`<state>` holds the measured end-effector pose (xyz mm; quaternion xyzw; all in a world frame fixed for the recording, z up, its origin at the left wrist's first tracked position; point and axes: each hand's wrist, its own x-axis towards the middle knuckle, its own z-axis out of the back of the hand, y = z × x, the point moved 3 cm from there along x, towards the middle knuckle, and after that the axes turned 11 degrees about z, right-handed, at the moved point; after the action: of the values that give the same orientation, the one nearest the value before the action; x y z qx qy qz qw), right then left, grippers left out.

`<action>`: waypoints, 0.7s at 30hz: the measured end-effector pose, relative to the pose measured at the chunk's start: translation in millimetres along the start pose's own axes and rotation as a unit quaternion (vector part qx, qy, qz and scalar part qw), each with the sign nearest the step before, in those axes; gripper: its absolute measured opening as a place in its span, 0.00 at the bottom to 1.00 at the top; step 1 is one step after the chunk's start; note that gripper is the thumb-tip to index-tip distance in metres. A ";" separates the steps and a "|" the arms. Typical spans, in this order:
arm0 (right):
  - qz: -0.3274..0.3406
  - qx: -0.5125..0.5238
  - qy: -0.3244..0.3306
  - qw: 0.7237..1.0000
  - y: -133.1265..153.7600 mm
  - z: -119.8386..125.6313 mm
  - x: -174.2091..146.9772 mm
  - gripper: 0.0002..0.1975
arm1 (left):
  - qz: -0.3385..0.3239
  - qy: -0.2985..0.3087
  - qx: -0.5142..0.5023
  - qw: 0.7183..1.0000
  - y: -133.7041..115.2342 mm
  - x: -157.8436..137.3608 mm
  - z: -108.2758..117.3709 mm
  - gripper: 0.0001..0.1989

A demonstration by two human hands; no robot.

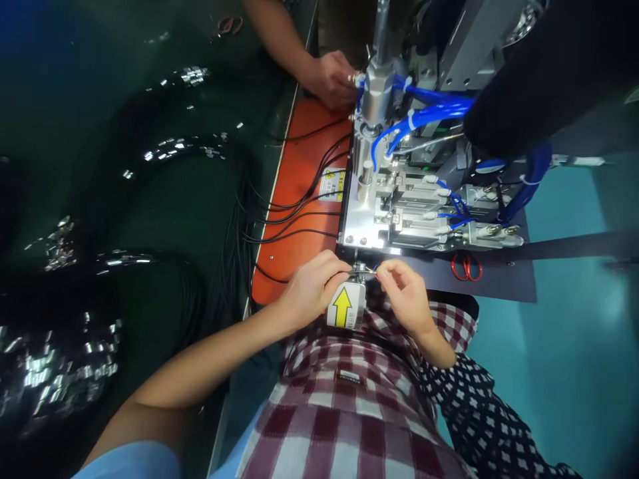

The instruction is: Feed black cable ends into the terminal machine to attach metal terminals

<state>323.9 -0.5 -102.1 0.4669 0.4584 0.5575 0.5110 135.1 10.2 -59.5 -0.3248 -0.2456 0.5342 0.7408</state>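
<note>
My left hand (319,286) pinches a thin black cable (360,272) between thumb and fingers, close to a small metal part at the front of the machine (367,219). At the cable's other end, my right hand (403,293) is closed with fingertips on its thin tip, where a little red and blue shows. The short stretch of cable spans the gap between both hands. Just below it is a white cover (344,307) with a yellow arrow. Other black cables (299,216) run from the machine across an orange plate (277,279) beside my left hand.
A co-worker's hand (332,78) touches the machine's far left side. Blue air tubes (434,114) and a large dark tube (539,86) stand at the right. Red-handled scissors (466,267) lie on a dark plate. Shiny black bundles (64,372) fill the green surface at left.
</note>
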 end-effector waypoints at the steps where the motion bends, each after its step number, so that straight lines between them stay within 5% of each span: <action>1: -0.004 0.003 -0.001 1.000 -1.8 0.2 1.1 0.09 | -0.009 -0.007 0.000 1.000 1.2 0.9 0.3 0.07; 21: -0.049 0.009 -0.005 0.999 -11.1 -15.9 5.4 0.11 | -0.084 0.002 0.063 0.994 22.5 3.6 5.6 0.13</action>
<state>309.5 4.9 -115.1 0.4513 0.4832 0.5252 0.5358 118.0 19.8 -72.4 -0.2567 -0.2359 0.4836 0.8028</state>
